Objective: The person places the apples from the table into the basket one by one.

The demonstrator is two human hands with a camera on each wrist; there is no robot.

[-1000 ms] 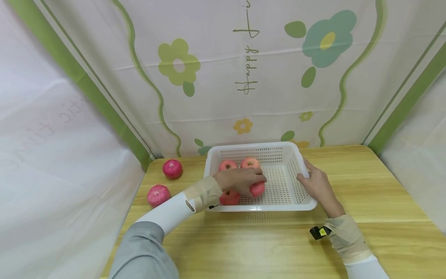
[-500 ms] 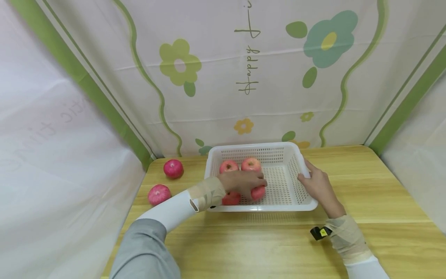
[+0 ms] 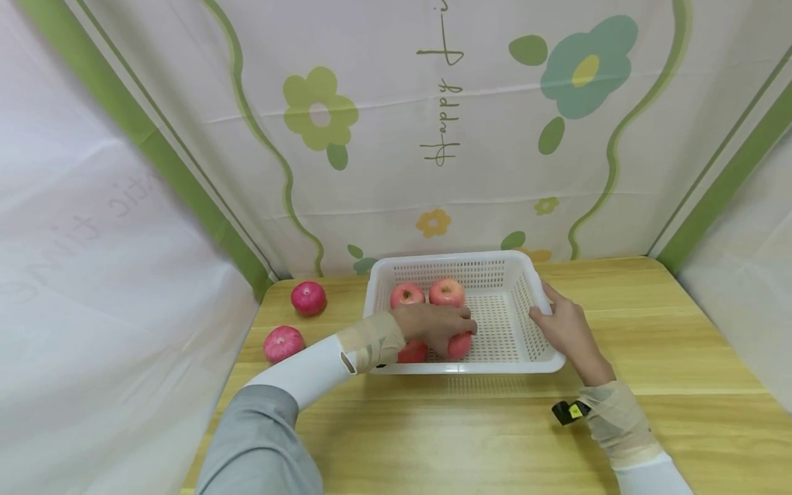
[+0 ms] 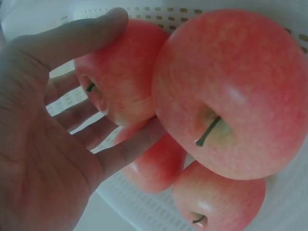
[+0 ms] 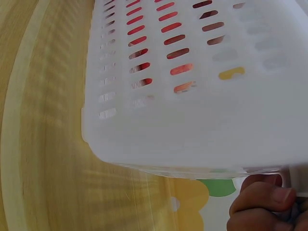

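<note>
In the head view, the left hand (image 3: 436,326) reaches into a white perforated basket (image 3: 458,369). Its fingers and thumb lie round the near-right apple (image 3: 459,345); in the left wrist view, the thumb crosses the top of that apple (image 4: 122,72) and the fingers pass behind it. Beside it sit the near-left apple (image 3: 412,352), partly under the wrist, and two rear apples, one left (image 3: 407,293) and one right (image 3: 447,293). The right hand (image 3: 569,333) grips the basket's right rim, thumb over the edge. Fingertips (image 5: 262,204) show at the basket's corner in the right wrist view.
Two dark pink round fruits, one farther back (image 3: 308,298) and one nearer (image 3: 284,343), stand on the wooden table (image 3: 495,440) left of the basket. A printed cloth (image 3: 383,185) hangs behind the table, with white cloth at both sides.
The left hand has shifted slightly right and toward the near side of the basket, and the apple at its fingers has moved a little nearer. The right hand has kept its grip.
</note>
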